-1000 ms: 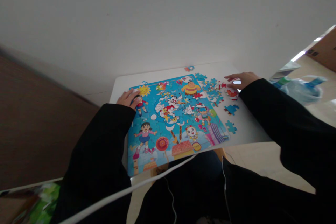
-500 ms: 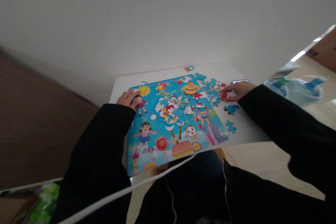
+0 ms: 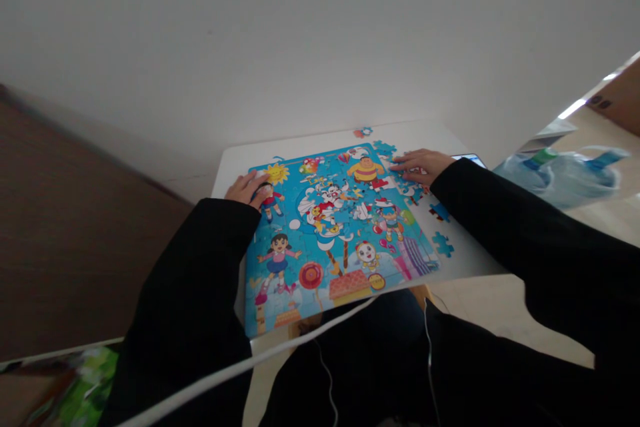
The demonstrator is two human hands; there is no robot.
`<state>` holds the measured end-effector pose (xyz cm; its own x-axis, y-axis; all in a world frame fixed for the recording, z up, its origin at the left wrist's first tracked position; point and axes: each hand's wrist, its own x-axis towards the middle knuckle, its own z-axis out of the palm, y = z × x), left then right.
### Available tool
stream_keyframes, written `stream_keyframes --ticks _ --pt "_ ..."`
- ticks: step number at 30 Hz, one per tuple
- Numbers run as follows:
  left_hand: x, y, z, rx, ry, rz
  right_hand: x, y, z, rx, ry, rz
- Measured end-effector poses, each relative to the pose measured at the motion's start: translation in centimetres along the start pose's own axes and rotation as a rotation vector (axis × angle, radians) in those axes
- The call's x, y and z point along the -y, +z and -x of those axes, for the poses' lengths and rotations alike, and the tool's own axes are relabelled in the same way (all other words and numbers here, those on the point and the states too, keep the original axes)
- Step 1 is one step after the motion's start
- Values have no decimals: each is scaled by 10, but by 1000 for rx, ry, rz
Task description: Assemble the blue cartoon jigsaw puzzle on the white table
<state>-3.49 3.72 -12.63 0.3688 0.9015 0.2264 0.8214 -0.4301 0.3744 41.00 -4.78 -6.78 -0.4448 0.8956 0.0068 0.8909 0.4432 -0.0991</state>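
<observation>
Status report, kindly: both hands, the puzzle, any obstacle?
Left hand on puzzle, near far left corner. Right hand at loose pieces by puzzle's right edge; grip unclear. Right hand hides some pieces.

Arms (image 3: 495,213) forward, left hand (image 3: 244,189) and right hand (image 3: 423,165) palm down, fingers (image 3: 405,166) loosely extended

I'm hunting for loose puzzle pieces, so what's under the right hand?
Blue loose puzzle pieces peek out around the right hand, on the white table. Whatever lies directly beneath that hand is covered, so I can't tell.
</observation>
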Motion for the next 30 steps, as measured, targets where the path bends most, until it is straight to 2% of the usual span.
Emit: stream_keyframes --ticks 4,7,10,14,18,25,30 --pt "2 1 -1 12 -12 -5 -4 4 14 -4 -40 -38" --pt "4 3 -2 6 -10 -13 -8 4 21 -46 6 -59" --pt "5 4 -2 -9 -4 -24 -11 3 18 -61 95 -35" --pt "6 5 -2 -25 4 -22 -9 0 8 -18 138 11" --pt "6 5 -2 -1 -2 -26 -8 1 2 -16 223 72" --pt "6 4 -2 1 11 -20 -16 11 -1 -47 185 177" --pt "6 5 -2 -3 8 -13 -7 2 3 -50 213 139"
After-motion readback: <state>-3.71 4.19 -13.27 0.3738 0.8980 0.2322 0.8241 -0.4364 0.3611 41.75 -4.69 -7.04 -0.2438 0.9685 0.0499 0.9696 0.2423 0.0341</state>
